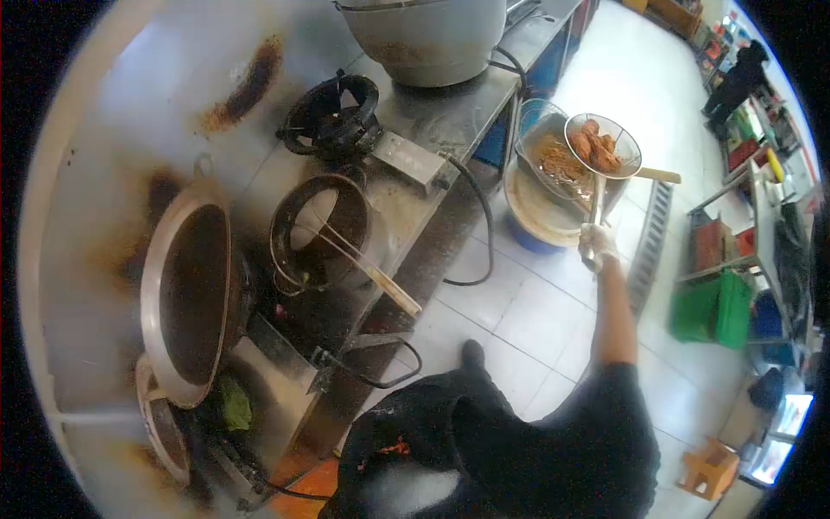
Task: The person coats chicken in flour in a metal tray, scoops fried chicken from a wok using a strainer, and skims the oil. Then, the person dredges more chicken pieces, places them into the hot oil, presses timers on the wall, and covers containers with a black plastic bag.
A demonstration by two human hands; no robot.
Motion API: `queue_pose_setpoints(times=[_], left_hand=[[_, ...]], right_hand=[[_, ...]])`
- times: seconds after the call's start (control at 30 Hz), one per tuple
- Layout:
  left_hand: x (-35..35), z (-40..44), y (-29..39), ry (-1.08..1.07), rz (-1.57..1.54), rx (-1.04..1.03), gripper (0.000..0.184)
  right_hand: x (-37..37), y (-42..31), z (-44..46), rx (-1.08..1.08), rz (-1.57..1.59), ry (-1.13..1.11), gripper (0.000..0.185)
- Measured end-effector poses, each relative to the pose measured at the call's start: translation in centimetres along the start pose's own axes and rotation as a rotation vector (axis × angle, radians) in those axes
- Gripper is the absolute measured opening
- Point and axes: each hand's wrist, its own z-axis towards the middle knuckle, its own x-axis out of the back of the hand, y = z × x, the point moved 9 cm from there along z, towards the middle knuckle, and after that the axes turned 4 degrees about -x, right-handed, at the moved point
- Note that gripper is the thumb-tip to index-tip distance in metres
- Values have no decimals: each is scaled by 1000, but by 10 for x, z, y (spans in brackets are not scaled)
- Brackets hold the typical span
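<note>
My right hand (598, 246), in a pale glove, is closed around the handle of a wire skimmer (598, 197). Several reddish-brown fried pieces (596, 145), which look like chicken, lie in its round mesh. The skimmer is above a metal strainer tray (538, 143) with brown crumbs in it. Under that tray stands a wide round tub (529, 212) with a blue lower part. A wooden handle (660, 176) sticks out to the right from behind the skimmer. My left hand is out of view.
On the steel counter to the left are a large dark-filled wok (151, 303), a pot (275, 229) with another skimmer (380, 281) in it, a burner ring (298, 108) and a big pot (424, 39). A green bin (713, 307) stands right. A person (739, 82) is far off.
</note>
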Motion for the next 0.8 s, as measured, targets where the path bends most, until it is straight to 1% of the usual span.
queue_pose_setpoints(times=[0.03, 0.1, 0.13, 0.17, 0.23, 0.3, 0.33, 0.37, 0.4, 0.43, 0.47, 0.5, 0.53, 0.57, 0.6, 0.67, 0.7, 0.73, 0.77, 0.8], left_hand=[[8, -7, 1, -16, 28, 25, 23], [27, -24, 0, -31, 85, 78, 23], [39, -32, -4, -31, 109, 104, 23], [48, -40, -10, -38, 131, 132, 23], [60, -56, -27, -38, 152, 201, 22], [69, -89, -59, -38, 156, 293, 22], [68, -108, -77, -44, 158, 335, 22], [64, -122, -93, -55, 163, 371, 22], [58, -137, -107, -74, 162, 403, 22], [49, -150, -121, -88, 155, 437, 22], [39, -162, -134, -108, 154, 462, 22], [26, -171, -143, -123, 141, 480, 22], [14, -177, -149, -137, 134, 490, 22], [7, -178, -155, -148, 125, 502, 22], [-3, -175, -158, -155, 120, 497, 22], [-17, -160, -167, -164, 119, 468, 22], [-22, -149, -170, -164, 121, 441, 22], [-28, -139, -176, -165, 122, 413, 22], [-31, -127, -184, -164, 128, 384, 22], [-36, -115, -187, -164, 133, 346, 22]], right_hand=[[1, 16, 28, -20, 16, -13, 14], [27, 47, 86, 39, 10, 84, 15], [30, 61, 115, 43, -27, 18, 18], [35, 79, 130, 30, -20, 3, 18], [49, 79, 149, 192, -464, 209, 34], [23, 84, 148, 689, -1323, 177, 46], [17, 86, 149, 506, -1164, -51, 48], [47, 88, 158, 678, -1023, 204, 49], [65, 90, 154, 924, -1400, 570, 52], [69, 76, 144, 725, -1735, 747, 52], [57, 57, 116, 633, -1509, 714, 53], [14, 39, 70, 537, -1134, 581, 53], [-37, 27, 23, 490, -926, 453, 54], [-93, 19, -29, 460, -816, 322, 55], [-140, 13, -65, 543, -677, 189, 55], [-244, 30, -131, 422, -752, -203, 57], [-286, 46, -164, 496, -619, -544, 55], [-345, 40, -229, 677, -1022, -548, 59], [-377, 58, -265, 841, -1248, -490, 59], [-394, 69, -280, 910, -1370, -443, 59]])
